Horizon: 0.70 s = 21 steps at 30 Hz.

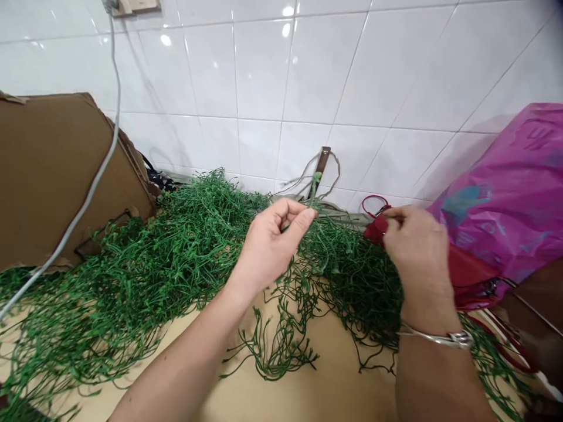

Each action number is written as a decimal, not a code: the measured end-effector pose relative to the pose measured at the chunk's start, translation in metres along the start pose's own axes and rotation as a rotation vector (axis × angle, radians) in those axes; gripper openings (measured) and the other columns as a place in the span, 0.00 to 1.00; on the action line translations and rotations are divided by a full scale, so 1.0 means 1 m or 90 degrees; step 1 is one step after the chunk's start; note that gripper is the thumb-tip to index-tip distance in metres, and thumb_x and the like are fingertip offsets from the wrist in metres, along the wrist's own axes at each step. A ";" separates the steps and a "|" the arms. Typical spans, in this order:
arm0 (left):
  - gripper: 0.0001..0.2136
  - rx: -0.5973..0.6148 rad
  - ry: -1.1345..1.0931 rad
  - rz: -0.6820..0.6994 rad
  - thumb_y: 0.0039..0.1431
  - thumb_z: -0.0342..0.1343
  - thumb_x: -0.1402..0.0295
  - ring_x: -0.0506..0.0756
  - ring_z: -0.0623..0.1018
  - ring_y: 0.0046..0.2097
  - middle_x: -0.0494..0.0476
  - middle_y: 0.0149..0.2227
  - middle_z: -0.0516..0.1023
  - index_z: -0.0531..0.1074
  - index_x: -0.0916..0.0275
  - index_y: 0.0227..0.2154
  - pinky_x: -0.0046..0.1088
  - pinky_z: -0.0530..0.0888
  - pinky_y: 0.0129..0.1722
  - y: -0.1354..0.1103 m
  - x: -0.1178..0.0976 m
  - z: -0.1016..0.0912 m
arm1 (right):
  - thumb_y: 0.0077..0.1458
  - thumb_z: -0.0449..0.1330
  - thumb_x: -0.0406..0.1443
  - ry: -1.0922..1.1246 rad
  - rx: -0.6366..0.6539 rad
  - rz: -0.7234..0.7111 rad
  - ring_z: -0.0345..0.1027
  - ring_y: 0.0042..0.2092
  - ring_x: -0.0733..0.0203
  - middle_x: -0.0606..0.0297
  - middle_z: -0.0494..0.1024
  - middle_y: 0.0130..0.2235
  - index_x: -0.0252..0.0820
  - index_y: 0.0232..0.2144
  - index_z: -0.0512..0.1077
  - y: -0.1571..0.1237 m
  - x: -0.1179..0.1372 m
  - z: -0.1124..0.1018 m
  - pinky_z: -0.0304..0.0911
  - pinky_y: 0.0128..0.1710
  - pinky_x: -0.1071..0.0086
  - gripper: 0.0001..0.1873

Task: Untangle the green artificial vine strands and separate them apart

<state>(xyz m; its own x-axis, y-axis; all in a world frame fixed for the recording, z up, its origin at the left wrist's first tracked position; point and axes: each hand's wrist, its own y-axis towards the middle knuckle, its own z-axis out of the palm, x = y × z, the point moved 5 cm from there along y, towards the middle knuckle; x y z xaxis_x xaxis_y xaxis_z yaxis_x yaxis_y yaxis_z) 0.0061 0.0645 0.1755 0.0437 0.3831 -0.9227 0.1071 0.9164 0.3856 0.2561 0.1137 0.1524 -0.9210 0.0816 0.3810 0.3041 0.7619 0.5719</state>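
Observation:
My left hand (272, 243) is raised over the middle of the table, thumb and forefinger pinched on a thin green plastic stem (314, 189) that points up toward the wall. To the right, my right hand (416, 237) has its fingers curled closed in front of a red pouch-like item (376, 228). It is slightly blurred, and I cannot make out what lies in its fingers. Below both hands spreads a heap of green plastic stems (189, 240), with a darker pile (365, 281) between them. A small loose bunch (281, 346) lies nearer to me on the tan tabletop (334, 381).
A cardboard box (57, 176) stands at the left, with a grey cable (99, 173) hanging in front of it. A purple plastic bag (514, 199) bulges at the right. White tiles (325, 64) cover the wall behind, where a brown strip (320, 167) leans.

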 end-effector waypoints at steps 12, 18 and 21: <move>0.08 -0.017 -0.092 -0.044 0.55 0.65 0.65 0.48 0.69 0.32 0.51 0.32 0.77 0.78 0.63 0.34 0.25 0.66 0.34 0.011 0.027 0.003 | 0.60 0.58 0.44 0.439 0.169 -0.133 0.76 0.43 0.54 0.60 0.83 0.41 0.43 0.39 0.79 -0.036 0.090 -0.040 0.69 0.47 0.60 0.14; 0.05 -0.037 0.137 0.027 0.58 0.61 0.67 0.48 0.64 0.28 0.48 0.26 0.69 0.77 0.63 0.34 0.26 0.61 0.30 0.010 0.020 -0.002 | 0.56 0.62 0.38 0.457 0.165 -0.150 0.74 0.37 0.58 0.64 0.81 0.35 0.42 0.34 0.76 -0.044 0.098 -0.023 0.67 0.41 0.64 0.06; 0.04 -0.042 0.257 0.087 0.60 0.60 0.68 0.48 0.65 0.29 0.49 0.29 0.72 0.76 0.62 0.32 0.26 0.63 0.31 0.008 0.014 -0.001 | 0.56 0.60 0.35 0.432 0.116 -0.149 0.74 0.37 0.58 0.64 0.80 0.34 0.43 0.33 0.72 -0.045 0.096 -0.023 0.66 0.39 0.65 0.02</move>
<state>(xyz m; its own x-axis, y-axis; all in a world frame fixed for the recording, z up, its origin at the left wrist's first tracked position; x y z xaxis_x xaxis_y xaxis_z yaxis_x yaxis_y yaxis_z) 0.0065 0.0776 0.1660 -0.3397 0.5043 -0.7939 0.0631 0.8544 0.5158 0.1595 0.0726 0.1796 -0.5857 -0.4657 0.6634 0.0190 0.8104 0.5856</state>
